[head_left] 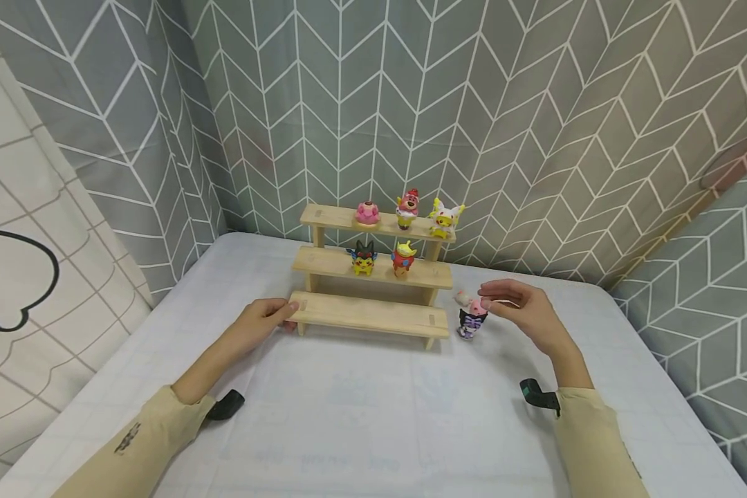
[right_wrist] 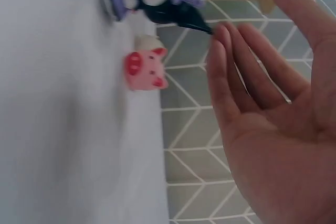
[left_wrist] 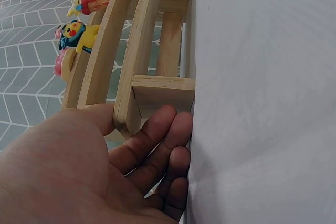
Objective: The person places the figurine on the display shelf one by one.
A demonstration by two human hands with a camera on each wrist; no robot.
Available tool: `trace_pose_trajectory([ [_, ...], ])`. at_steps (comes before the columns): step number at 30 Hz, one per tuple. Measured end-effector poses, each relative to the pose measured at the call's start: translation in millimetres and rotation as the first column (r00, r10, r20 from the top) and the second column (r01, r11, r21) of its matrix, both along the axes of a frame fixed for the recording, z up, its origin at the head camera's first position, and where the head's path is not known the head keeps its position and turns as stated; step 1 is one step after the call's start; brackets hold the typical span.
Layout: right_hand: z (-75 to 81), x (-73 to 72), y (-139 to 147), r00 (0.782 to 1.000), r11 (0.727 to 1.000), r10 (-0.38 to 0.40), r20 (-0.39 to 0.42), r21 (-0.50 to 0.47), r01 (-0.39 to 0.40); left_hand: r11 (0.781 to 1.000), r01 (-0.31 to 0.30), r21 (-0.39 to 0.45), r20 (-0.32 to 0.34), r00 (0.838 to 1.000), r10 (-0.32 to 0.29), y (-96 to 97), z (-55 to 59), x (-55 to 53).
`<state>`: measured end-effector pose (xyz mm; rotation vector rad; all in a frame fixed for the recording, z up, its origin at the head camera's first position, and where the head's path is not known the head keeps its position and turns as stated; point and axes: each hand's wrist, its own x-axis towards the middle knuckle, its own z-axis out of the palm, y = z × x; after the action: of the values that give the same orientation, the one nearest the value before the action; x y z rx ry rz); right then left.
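A three-step wooden display stand (head_left: 367,311) is on the table, and my left hand (head_left: 264,321) grips the left end of its lowest step. In the left wrist view the thumb lies against the board and the fingers (left_wrist: 157,129) curl beneath its end. My right hand (head_left: 523,311) is held beside a purple-and-black figurine (head_left: 471,324), to the right of the stand. Its fingers (right_wrist: 262,66) are extended with the thumb apart, fingertips right at the figurine's dark pointed ear. Behind that figurine are a pink pig figurine (right_wrist: 144,69) and a small whitish one (head_left: 463,298).
On the top step stand a pink figurine (head_left: 367,214), a pink bear figurine (head_left: 407,207) and a white-and-yellow one (head_left: 445,218). The middle step holds a yellow figurine with a dark hood (head_left: 363,259) and a red-and-green one (head_left: 403,259). Patterned curtains (head_left: 361,104) hang behind the table.
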<state>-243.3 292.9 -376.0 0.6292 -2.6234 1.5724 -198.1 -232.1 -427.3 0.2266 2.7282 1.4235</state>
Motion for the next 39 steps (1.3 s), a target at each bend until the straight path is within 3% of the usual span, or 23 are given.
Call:
trace_pose_trajectory([
  [5, -11.1, -3.4, -11.3, 0.991, 0.993, 0.105, 0.079, 0.048, -0.109, 1.0, 0.003, 0.011, -0.004, 1.0, -0.003, -0.9, 1.5, 0.0],
  [10, -20.8, -5.4, -17.9, 0.985, 0.987, 0.129, 0.112, 0.082, -0.138, 1.0, 0.004, 0.012, -0.001, 1.0, -0.004, -1.6, 1.2, -0.6],
  [18, -25.0, -3.3, -22.0, 0.99, 0.979, 0.073, 0.124, 0.182, -0.095, 1.0, 0.005, 0.013, 0.007, 1.0, -0.005, -2.0, 0.4, -1.0],
  [34, -28.3, -3.8, -18.3, 0.992, 0.983, 0.019, 0.126, 0.176, -0.041, 1.0, -0.001, -0.011, 0.002, 1.0, 0.001, 0.0, 0.3, -1.2],
  [39, -19.8, -3.0, -13.7, 0.994, 0.985, 0.003, 0.111, 0.173, -0.023, 1.0, 0.003, -0.006, -0.002, 1.0, -0.004, 0.1, -0.8, -1.5],
])
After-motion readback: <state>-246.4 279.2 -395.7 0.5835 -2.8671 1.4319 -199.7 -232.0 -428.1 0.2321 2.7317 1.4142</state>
